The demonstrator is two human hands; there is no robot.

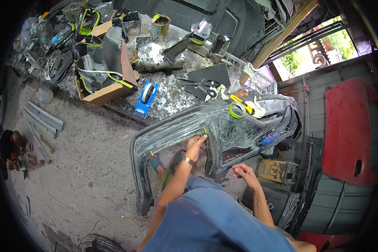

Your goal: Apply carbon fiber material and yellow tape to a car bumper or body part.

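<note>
In front of me lies a dark grey, dusty car body panel or mould (235, 132) with an arched left end. A strip of woven carbon-fibre cloth (176, 139) lines the arch's inner edge, with small yellow-green tape pieces (205, 131) on it. My left hand (194, 148), wearing a wristwatch, has its fingers closed on the cloth's edge beside the tape. My right hand (246, 175) is off the panel's near edge, fingers curled together; whatever they hold is too small to tell. On the panel rest a green tape roll (237, 110) and a yellow utility knife (242, 103).
Behind stands a cluttered workbench (170, 94) with a blue tape dispenser (146, 99), scissors (203, 87), a tin (160, 26) and a cardboard box (103, 99) of carbon-fibre pieces. Another person (13, 147) is low at the far left. A red car panel (348, 130) leans at right.
</note>
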